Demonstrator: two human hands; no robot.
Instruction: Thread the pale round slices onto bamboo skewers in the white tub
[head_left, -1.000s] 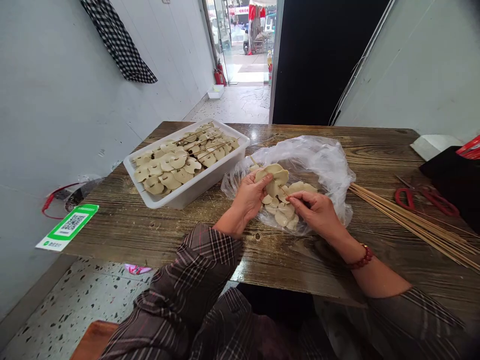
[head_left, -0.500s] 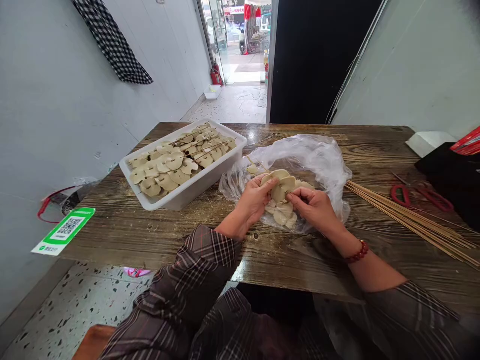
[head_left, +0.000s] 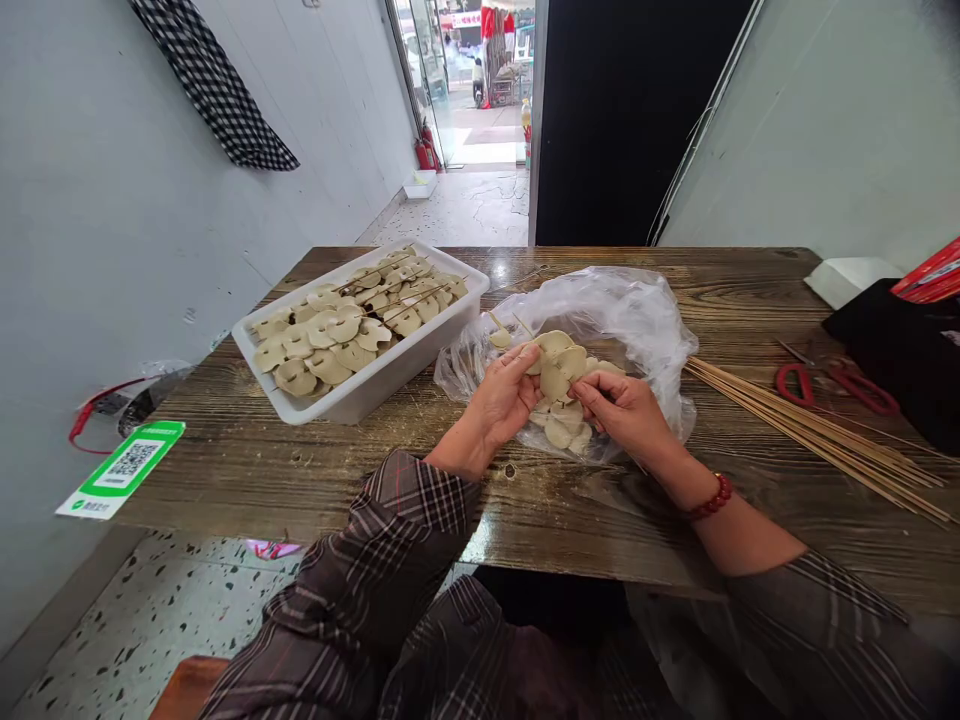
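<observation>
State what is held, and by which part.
Skewered pale discs: the left hand grips their left edge, thumb on top; the right hand pinches at their right edge, disc or stick unclear.

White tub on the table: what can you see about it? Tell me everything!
The white tub looks like plastic, oblong and open-topped, with rounded corners. It sits flat but slantwise on the wooden table, left of the clear bag. Pale, flat pieces and thin sticks are heaped inside. Neither the left hand nor the right hand touches it.
</observation>
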